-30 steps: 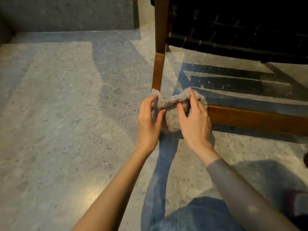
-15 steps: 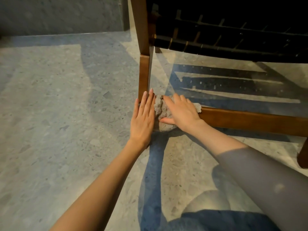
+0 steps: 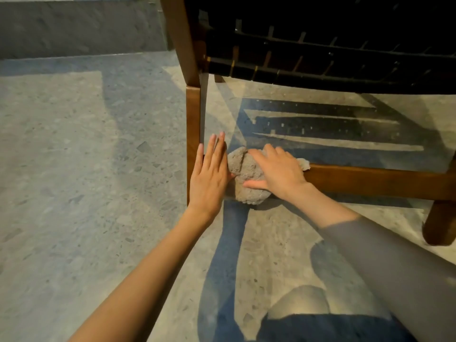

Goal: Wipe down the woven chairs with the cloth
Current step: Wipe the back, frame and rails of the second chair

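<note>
The cloth [image 3: 243, 178] is bunched on the chair's [image 3: 181, 40] low rail [image 3: 370, 180], right where it meets the leg [image 3: 193, 114] near the view's centre. The right hand [image 3: 278, 171] lies spread on the cloth, pressing it to the rail with the thumb straight. The left hand [image 3: 209, 176] is flat with straight fingers pointing to 12 o'clock, and it touches the cloth's 9 o'clock side. The dark woven seat [image 3: 320, 45] sits at 1 o'clock, above a speckled floor [image 3: 74, 169].
</note>
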The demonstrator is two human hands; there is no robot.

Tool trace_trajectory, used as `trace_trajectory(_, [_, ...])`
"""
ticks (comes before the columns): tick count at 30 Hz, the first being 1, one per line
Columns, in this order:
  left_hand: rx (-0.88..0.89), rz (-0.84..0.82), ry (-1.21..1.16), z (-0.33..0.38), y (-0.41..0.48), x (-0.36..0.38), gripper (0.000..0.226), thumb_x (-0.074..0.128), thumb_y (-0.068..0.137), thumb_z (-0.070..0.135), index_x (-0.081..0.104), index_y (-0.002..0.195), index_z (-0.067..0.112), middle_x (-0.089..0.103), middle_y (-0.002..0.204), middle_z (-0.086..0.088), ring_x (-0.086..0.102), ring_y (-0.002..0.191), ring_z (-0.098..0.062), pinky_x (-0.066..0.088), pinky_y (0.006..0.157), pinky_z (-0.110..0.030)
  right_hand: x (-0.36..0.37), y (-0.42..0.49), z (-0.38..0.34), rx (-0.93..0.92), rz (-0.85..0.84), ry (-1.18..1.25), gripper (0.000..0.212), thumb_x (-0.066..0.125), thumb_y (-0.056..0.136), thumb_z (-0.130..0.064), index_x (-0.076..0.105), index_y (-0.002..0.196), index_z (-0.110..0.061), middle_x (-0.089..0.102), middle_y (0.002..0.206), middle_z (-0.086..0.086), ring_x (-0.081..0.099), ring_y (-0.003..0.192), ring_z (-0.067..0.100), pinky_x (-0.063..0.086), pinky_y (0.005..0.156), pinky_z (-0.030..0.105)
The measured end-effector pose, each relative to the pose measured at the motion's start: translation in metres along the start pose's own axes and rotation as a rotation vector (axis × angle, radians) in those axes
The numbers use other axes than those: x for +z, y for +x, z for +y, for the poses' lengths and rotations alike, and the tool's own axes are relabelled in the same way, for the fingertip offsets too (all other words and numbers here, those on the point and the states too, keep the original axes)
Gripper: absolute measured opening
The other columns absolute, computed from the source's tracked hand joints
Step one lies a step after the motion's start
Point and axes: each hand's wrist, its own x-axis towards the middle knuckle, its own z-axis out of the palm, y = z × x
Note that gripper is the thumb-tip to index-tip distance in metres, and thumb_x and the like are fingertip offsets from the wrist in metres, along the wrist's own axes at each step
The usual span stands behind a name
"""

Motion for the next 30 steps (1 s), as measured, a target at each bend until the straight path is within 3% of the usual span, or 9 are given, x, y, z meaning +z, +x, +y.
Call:
trace_trajectory(3, [-0.027,0.018,-0.131,-0.027,-0.012,0.0,0.066,0.032,0.103,0.035,-0.003,0.15,0.007,-0.017,0.155,-0.01,-0.021,0.14,-0.027,-0.013,0.116,-0.042,-0.003,0.022,-0.035,-0.045,-0.017,0.027,0.085,0.057,0.075,-0.071,0.029,0.142,-0.025,0.045,0.129,0.013,0.048,0.114,0.033,0.043,0.089,0.041])
trace_trajectory(6, [-0.048,0.057,-0.409,-0.042,-0.024,-0.003,0.072,0.048,0.098,0.031,0.004,0.149,0.006,-0.004,0.157,-0.008,-0.007,0.145,-0.025,0.003,0.12,-0.039,-0.006,0.034,-0.059,-0.074,-0.024,0.016,0.084,0.059,0.079,-0.065,0.026,0.144,-0.025,0.045,0.13,0.012,0.048,0.115,0.033,0.044,0.087,0.041])
trace_trajectory(11, [-0.13,0.057,-0.558,-0.052,-0.03,-0.007,0.066,0.044,0.098,0.035,0.011,0.15,0.01,0.004,0.157,-0.001,-0.005,0.145,-0.019,0.013,0.118,-0.035,-0.015,0.026,-0.052,-0.099,0.027,0.255,0.055,0.061,0.09,-0.033,0.042,0.141,-0.027,0.052,0.132,0.004,0.051,0.118,0.028,0.044,0.092,0.038])
trace_trajectory(16, [-0.185,0.088,-0.728,-0.063,-0.023,-0.015,0.058,0.038,0.101,0.031,0.011,0.151,0.017,0.005,0.157,0.009,-0.006,0.144,-0.008,0.012,0.112,-0.02,-0.051,0.025,-0.03,0.141,0.206,0.351,0.033,0.057,0.09,-0.036,0.059,0.122,-0.029,0.067,0.108,0.009,0.061,0.102,0.033,0.047,0.076,0.036])
trace_trajectory(20, [-0.206,0.133,-0.751,-0.065,-0.011,-0.027,0.057,0.037,0.102,0.026,0.01,0.151,0.019,0.004,0.157,0.01,-0.005,0.142,-0.002,0.002,0.108,-0.01,-0.072,0.035,-0.021,0.456,0.386,0.759,0.039,0.059,0.09,-0.03,0.043,0.124,-0.02,0.059,0.11,0.007,0.058,0.104,0.032,0.043,0.073,0.034])
trace_trajectory(23, [-0.218,0.114,-0.783,-0.063,0.0,-0.032,0.059,0.039,0.101,0.02,0.01,0.152,0.019,0.005,0.159,0.006,-0.002,0.144,-0.005,0.008,0.108,-0.015,-0.068,0.05,-0.03,0.534,0.336,1.083,0.043,0.059,0.091,-0.023,0.037,0.129,-0.023,0.05,0.124,0.008,0.052,0.111,0.027,0.048,0.079,0.034])
trace_trajectory(25, [-0.212,0.077,-0.816,-0.064,0.006,-0.034,0.06,0.04,0.1,0.013,0.009,0.152,0.018,0.003,0.159,0.006,0.001,0.145,-0.009,0.012,0.11,-0.019,-0.061,0.061,-0.051,0.512,0.262,1.339,0.044,0.055,0.094,-0.021,0.035,0.134,-0.022,0.051,0.121,0.004,0.056,0.107,0.021,0.051,0.073,0.026])
trace_trajectory(27, [-0.214,0.031,-0.882,-0.066,0.009,-0.034,0.063,0.039,0.098,0.004,0.009,0.152,0.018,0.005,0.159,0.004,0.003,0.146,-0.012,0.012,0.115,-0.023,-0.05,0.071,-0.078,0.467,0.141,1.501,0.05,0.05,0.097,-0.024,0.03,0.143,-0.02,0.05,0.132,0.005,0.054,0.116,0.021,0.051,0.088,0.033])
trace_trajectory(30, [-0.25,-0.035,-0.956,-0.073,0.013,-0.033,0.077,0.038,0.09,-0.013,0.01,0.151,0.024,0.013,0.157,0.005,0.006,0.145,-0.011,0.012,0.114,-0.021,-0.036,0.072,-0.116,0.453,0.046,1.639,0.055,0.039,0.101,-0.033,0.017,0.152,-0.027,0.032,0.153,0.004,0.033,0.138,0.024,0.028,0.114,0.046])
